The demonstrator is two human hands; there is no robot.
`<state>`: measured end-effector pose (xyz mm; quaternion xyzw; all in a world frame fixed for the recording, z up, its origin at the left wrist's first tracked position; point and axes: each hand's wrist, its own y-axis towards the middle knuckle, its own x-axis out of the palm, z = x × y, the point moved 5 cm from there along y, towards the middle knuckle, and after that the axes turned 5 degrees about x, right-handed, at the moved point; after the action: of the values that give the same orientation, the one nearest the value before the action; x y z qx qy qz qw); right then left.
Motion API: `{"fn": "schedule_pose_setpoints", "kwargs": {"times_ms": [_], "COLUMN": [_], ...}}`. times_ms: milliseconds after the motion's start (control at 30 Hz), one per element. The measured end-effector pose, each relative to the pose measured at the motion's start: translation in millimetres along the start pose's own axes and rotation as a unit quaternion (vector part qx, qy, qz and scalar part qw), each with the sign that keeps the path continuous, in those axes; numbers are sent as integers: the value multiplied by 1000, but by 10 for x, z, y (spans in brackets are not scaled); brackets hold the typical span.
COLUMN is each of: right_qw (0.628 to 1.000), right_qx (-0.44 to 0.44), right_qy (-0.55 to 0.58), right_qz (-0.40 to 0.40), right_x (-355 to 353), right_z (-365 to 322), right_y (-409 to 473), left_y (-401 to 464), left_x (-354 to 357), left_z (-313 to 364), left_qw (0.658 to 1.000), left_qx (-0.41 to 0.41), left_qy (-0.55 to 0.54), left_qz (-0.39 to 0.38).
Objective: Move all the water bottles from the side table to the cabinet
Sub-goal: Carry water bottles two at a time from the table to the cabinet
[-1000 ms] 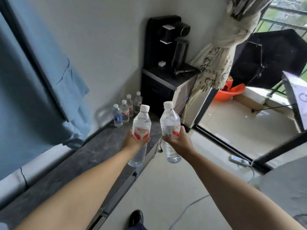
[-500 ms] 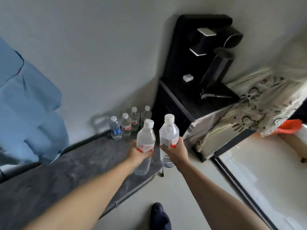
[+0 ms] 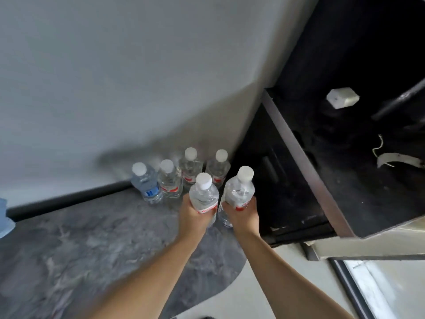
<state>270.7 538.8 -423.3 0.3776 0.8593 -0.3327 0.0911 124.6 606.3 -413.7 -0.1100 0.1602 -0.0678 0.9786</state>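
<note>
Two bare forearms reach forward from the bottom edge over a grey marbled desk (image 3: 76,254) with a rounded end. The left hand (image 3: 192,216) has its fingers curled round the lower body of a clear water bottle (image 3: 203,195), which stands upright with a white cap and a red and white label partly hidden under the grip. Just to the right of it, the right hand (image 3: 244,215) wraps its fingers round a second clear bottle (image 3: 239,188) of the same kind, also white-capped and red-labelled, tilted slightly to the right. The two held bottles sit side by side, nearly touching, above the far end of the desk. Beyond the fingers, four more bottles stand upright on the desk against the wall (image 3: 115,77). The leftmost (image 3: 146,183) has a blue label; the one next to it (image 3: 170,180) and the two farther back (image 3: 189,168) (image 3: 218,169) show red labels, and all have white caps. To the right of the fingers stands a black cabinet (image 3: 287,180). Its dark top, farther off to the right, carries a small white block (image 3: 342,97).
</note>
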Motion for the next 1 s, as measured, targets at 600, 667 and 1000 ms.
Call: {"fn": "schedule_pose_setpoints", "kwargs": {"times_ms": [600, 667, 1000], "right_qw": [998, 999, 993], "right_qx": [-39, -34, 44], "right_qy": [54, 33, -84], "right_qz": [-14, -26, -64], "right_x": [441, 440, 282], "right_z": [331, 358, 227], "right_y": [799, 793, 347], "left_y": [639, 643, 331], "left_x": [532, 542, 272], "left_z": [-454, -474, -312], "left_qw": [993, 992, 996], "left_qx": [106, 119, 62], "left_qy": [-43, -34, -7], "left_qz": [-11, -17, -62]}}
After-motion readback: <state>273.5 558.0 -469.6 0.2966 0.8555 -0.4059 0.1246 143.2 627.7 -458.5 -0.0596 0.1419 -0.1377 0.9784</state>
